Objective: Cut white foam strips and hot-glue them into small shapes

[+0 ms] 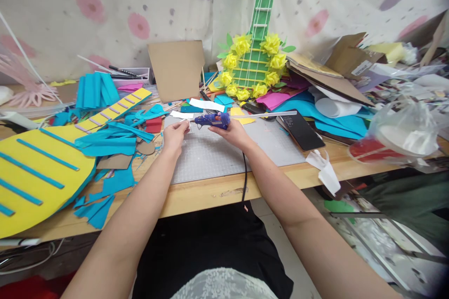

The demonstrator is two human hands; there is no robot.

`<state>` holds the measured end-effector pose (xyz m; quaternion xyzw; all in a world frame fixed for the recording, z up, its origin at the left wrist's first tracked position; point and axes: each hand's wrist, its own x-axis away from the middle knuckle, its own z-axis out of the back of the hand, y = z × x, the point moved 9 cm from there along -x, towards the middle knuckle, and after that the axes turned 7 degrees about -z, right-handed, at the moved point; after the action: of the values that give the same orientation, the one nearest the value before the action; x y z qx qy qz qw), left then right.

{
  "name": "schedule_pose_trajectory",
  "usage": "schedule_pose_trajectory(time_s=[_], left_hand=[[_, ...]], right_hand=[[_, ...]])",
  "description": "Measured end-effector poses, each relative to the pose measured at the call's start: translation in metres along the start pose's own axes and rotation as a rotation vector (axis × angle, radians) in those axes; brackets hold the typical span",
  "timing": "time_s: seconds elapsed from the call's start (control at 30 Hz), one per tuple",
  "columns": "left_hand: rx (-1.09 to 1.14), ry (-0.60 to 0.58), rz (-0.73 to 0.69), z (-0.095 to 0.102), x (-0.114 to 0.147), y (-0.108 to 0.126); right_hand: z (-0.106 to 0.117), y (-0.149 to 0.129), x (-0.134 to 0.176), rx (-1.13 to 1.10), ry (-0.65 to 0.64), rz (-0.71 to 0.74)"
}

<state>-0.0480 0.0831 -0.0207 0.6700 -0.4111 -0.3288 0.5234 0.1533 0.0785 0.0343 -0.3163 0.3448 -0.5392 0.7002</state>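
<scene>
My right hand (233, 133) is wrapped round a blue hot glue gun (212, 120), whose nozzle points left. A long clear glue stick (266, 115) sticks out of its back end, and a black cord hangs over the table edge. At the nozzle tip, my left hand (176, 135) pinches a small white piece, mostly hidden by the fingers; it looks like paper. Both hands are above a grey cutting mat (206, 159). Just beyond them lie white paper strips (206, 104).
A yellow paper guitar (45, 163) and blue crepe paper scraps (105, 140) cover the left side. Behind stand a cardboard sheet (177, 70) and a green guitar with yellow flowers (250, 67). To the right are a phone (303, 131) and a bagged red cup (375, 147).
</scene>
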Motion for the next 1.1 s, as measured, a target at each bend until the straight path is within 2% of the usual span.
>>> schedule_pose_trajectory(time_s=[0.57,0.8,0.87,0.97,1.1], left_hand=[[0.015,-0.035,0.024,-0.004,0.001,-0.002],[0.03,-0.125,0.024,-0.012,0.003,0.0],[0.061,-0.127,0.035,-0.011,0.003,0.0],[0.119,-0.113,0.063,-0.01,0.002,0.001],[0.177,-0.092,0.107,-0.009,0.003,0.002]], right_hand=[[0.004,0.006,-0.004,0.022,0.07,0.0],[0.01,0.019,-0.009,-0.026,0.139,-0.069],[0.02,0.025,-0.009,-0.091,0.192,-0.111],[0.051,0.039,-0.007,-0.196,0.315,-0.183],[0.096,0.078,0.0,-0.192,0.456,-0.34]])
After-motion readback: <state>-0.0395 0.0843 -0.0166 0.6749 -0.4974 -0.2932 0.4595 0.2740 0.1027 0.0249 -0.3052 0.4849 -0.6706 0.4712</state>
